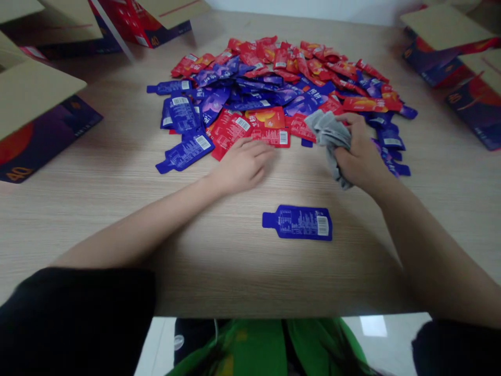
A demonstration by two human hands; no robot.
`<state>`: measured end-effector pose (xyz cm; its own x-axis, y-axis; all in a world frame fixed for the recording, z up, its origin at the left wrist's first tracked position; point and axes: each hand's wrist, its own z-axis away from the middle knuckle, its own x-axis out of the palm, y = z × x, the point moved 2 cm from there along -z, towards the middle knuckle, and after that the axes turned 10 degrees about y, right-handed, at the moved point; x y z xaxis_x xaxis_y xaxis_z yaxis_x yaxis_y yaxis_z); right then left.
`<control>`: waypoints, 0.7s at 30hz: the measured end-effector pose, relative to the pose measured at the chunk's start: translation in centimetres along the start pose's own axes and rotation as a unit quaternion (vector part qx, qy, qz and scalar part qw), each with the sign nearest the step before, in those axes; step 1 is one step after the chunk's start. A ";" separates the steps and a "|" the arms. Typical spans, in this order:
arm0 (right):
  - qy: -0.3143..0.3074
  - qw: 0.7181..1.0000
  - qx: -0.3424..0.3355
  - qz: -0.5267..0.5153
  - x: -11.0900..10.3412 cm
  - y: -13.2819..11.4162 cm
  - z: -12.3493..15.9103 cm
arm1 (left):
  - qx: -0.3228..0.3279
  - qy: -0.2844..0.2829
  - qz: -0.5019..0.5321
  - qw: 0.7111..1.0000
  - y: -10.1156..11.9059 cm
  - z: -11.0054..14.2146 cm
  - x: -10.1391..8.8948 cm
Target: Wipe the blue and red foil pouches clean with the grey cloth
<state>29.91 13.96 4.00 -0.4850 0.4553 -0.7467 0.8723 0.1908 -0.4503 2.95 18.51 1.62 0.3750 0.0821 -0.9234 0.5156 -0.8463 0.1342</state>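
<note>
My right hand (362, 154) grips a crumpled grey cloth (331, 136), raised over the right front of a heap of small packets. My left hand (246, 166) lies palm down with its fingers stretched out, at the near edge of some red packets (230, 130); whether the fingertips touch them I cannot tell. One blue pouch (303, 223) with a narrow neck pointing left lies by itself nearer to me, its printed back and barcode facing up. More blue pouches (186, 151) are at the heap's left side.
Red and orange packets (282, 60) form the back of the heap. Open cardboard boxes stand on the wooden table (211, 271): a blue box (47, 136) at the left, a red one (136, 21) behind it, and others (477, 104) at the right. A wall is behind the table.
</note>
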 end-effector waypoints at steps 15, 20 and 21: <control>-0.120 0.980 -0.124 0.100 3.6 -12.2 13.3 | 0.025 -0.089 0.010 0.996 10.9 10.7 0.6; -0.107 0.980 -0.089 0.144 2.2 -10.2 13.8 | 0.016 -0.097 -0.023 0.995 11.6 10.6 0.1; -0.094 0.981 -0.073 0.154 1.8 -9.5 14.0 | 0.016 -0.102 -0.031 0.994 11.7 10.6 0.1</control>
<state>19.87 0.80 0.11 -0.1878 0.3453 -0.9195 0.9723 0.1982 -0.1241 0.86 3.07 -0.66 0.1775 0.0291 -0.9837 0.5070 -0.8594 0.0660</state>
